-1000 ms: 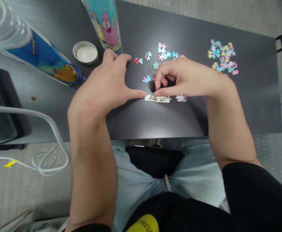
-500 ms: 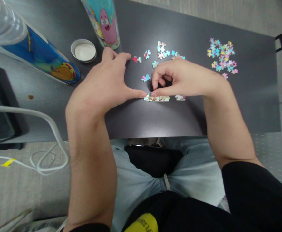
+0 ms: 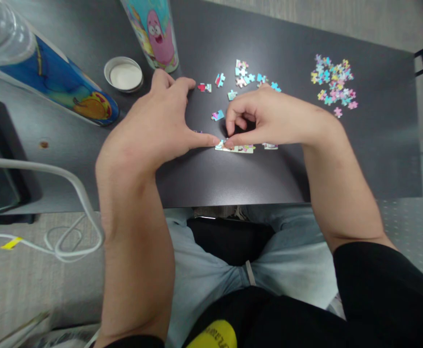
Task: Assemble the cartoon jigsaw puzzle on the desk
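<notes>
A short strip of joined jigsaw puzzle pieces (image 3: 245, 149) lies near the table's front edge. My left hand (image 3: 164, 116) is spread wide, its thumb tip touching the piece at the strip's left end. My right hand (image 3: 256, 116) is curled, with thumb and index finger close together at the strip's upper edge near that same end; the thumb covers part of the pieces. Just right of the strip lies a separate puzzle piece (image 3: 270, 146), partly under my right hand. A loose blue and pink piece (image 3: 217, 115) sits between the hands.
More loose pieces (image 3: 240, 72) lie beyond my hands, and a larger pile of pieces (image 3: 332, 82) is at the right. At the left stand a cartoon-printed tube (image 3: 160, 36), a round lid (image 3: 124, 75) and a blue-labelled bottle (image 3: 69, 82). A white cable (image 3: 77, 181) loops at lower left.
The left end piece now lines up with the strip, where a small step showed before. Both hands have stayed nearly in place, the right fingertips shifting slightly left.
</notes>
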Demonstrator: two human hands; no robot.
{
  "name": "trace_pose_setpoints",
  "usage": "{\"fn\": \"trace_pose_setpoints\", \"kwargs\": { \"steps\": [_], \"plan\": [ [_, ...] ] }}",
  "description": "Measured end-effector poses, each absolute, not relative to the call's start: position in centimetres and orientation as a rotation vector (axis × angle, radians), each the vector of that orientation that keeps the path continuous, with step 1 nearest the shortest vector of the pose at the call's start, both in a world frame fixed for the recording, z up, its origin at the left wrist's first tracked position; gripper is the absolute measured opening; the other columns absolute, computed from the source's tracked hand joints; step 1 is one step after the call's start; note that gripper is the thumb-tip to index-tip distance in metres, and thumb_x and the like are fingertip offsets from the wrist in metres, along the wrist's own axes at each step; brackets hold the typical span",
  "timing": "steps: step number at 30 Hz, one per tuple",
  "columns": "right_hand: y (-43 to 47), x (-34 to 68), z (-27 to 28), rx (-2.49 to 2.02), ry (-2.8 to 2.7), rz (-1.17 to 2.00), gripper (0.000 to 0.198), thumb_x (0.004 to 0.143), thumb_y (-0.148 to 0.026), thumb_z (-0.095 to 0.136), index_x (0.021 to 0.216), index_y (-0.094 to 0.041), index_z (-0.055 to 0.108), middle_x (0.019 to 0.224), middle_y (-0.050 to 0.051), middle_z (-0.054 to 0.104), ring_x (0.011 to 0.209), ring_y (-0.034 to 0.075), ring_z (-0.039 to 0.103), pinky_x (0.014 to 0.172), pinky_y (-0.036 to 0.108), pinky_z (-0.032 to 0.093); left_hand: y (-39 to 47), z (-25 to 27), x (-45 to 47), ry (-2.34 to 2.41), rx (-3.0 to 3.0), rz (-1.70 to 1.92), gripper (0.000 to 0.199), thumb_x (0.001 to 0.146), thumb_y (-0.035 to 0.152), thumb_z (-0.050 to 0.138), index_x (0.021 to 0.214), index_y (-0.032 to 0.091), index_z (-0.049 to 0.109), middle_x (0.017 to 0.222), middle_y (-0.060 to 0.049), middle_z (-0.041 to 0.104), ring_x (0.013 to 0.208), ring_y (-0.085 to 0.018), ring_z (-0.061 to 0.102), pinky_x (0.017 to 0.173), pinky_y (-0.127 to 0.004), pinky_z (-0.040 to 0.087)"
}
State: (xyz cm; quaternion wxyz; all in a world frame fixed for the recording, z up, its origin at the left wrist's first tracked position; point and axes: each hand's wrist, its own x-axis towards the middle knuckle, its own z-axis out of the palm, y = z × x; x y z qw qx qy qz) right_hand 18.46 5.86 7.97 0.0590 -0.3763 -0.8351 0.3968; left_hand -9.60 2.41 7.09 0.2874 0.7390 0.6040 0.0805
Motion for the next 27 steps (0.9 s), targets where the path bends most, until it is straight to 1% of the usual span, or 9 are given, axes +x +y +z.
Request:
{"fn": "trace_pose_setpoints", "kwargs": {
  "steps": [3, 7, 9, 12, 17, 20, 22, 25, 27],
  "plan": [
    [5.8, 18.4, 7.8, -1.122, -2.525, 1.205, 0.024, 0.090, -0.045, 0.097, 0.086, -0.033, 0.076, 0.081, -0.003, 0.059, 0.076, 0.022, 0.054, 0.084, 0.049, 0.037, 2.4, 7.0, -9.8, 1.608, 1.982, 0.221, 0.123, 0.077, 0.085, 0.104, 0.187, 0.046, 0.065, 0.183, -0.011, 0.060, 0.166, -0.055, 0.064, 0.150, -0.070, 0.057],
    [5.9, 18.5, 7.7, -1.128, -2.535, 1.158, 0.024, 0.093, -0.046, 0.097, 0.091, -0.032, 0.077, 0.085, -0.003, 0.061, 0.078, 0.022, 0.054, 0.084, 0.048, 0.037, 2.4, 6.9, -9.8, 1.592, 1.976, 0.227, 0.129, 0.074, 0.097, 0.097, 0.187, 0.044, 0.065, 0.184, -0.011, 0.059, 0.168, -0.058, 0.064, 0.148, -0.070, 0.057],
    [6.0, 18.8, 7.9, -1.165, -2.518, 1.147, 0.028, 0.094, -0.051, 0.098, 0.093, -0.032, 0.078, 0.085, -0.003, 0.062, 0.081, 0.024, 0.057, 0.083, 0.047, 0.038, 2.4, 6.9, -9.8, 1.587, 1.969, 0.232, 0.131, 0.074, 0.100, 0.094, 0.188, 0.042, 0.065, 0.185, -0.013, 0.058, 0.167, -0.058, 0.064, 0.148, -0.071, 0.056],
    [6.2, 19.3, 8.5, -1.261, -2.474, 1.157, 0.036, 0.094, -0.062, 0.102, 0.094, -0.034, 0.079, 0.083, -0.003, 0.064, 0.086, 0.027, 0.060, 0.082, 0.046, 0.040, 2.4, 6.9, -9.8, 1.599, 1.973, 0.229, 0.130, 0.075, 0.099, 0.095, 0.188, 0.042, 0.065, 0.185, -0.013, 0.058, 0.163, -0.058, 0.066, 0.148, -0.073, 0.055],
    [6.4, 19.9, 9.2, -1.297, -2.371, 1.107, 0.030, 0.096, -0.056, 0.101, 0.094, -0.036, 0.079, 0.085, -0.003, 0.067, 0.084, 0.026, 0.055, 0.085, 0.047, 0.039, 2.7, 6.6, -10.1, 1.554, 1.978, 0.267, 0.131, 0.076, 0.106, 0.090, 0.188, 0.042, 0.064, 0.183, -0.013, 0.061, 0.163, -0.058, 0.065, 0.150, -0.077, 0.051],
    [6.6, 20.1, 8.8, -1.258, -2.344, 1.030, 0.027, 0.100, -0.053, 0.098, 0.096, -0.035, 0.078, 0.087, -0.001, 0.067, 0.086, 0.027, 0.056, 0.090, 0.047, 0.041, 2.8, 6.5, -9.9, 1.576, 1.982, 0.261, 0.117, 0.084, 0.091, 0.097, 0.186, 0.041, 0.067, 0.180, -0.013, 0.064, 0.164, -0.055, 0.067, 0.150, -0.073, 0.055],
    [6.8, 20.1, 8.3, -1.239, -2.339, 0.924, 0.026, 0.108, -0.054, 0.094, 0.101, -0.034, 0.078, 0.094, 0.001, 0.074, 0.093, 0.028, 0.059, 0.100, 0.049, 0.044, 2.6, 6.6, -9.6, 1.628, 1.978, 0.272, 0.105, 0.092, 0.080, 0.098, 0.185, 0.041, 0.068, 0.178, -0.012, 0.067, 0.165, -0.052, 0.068, 0.148, -0.068, 0.058],
    [6.9, 19.5, 8.0, -1.176, -2.327, 0.730, 0.025, 0.120, -0.054, 0.084, 0.113, -0.030, 0.081, 0.118, 0.008, 0.086, 0.109, 0.031, 0.068, 0.119, 0.053, 0.042, 2.4, 6.6, -8.9, 1.672, 1.958, 0.284, 0.095, 0.102, 0.072, 0.095, 0.186, 0.037, 0.066, 0.178, -0.014, 0.066, 0.169, -0.051, 0.067, 0.148, -0.067, 0.056],
    [6.0, 18.4, 8.3, -1.123, -2.312, 0.632, 0.025, 0.125, -0.052, 0.078, 0.126, -0.028, 0.084, 0.137, 0.015, 0.088, 0.125, 0.037, 0.075, 0.126, 0.055, 0.043, 2.4, 6.4, -8.6, 1.648, 1.950, 0.289, 0.090, 0.107, 0.067, 0.091, 0.186, 0.033, 0.064, 0.181, -0.017, 0.064, 0.170, -0.052, 0.067, 0.150, -0.069, 0.052]
  ]
}}
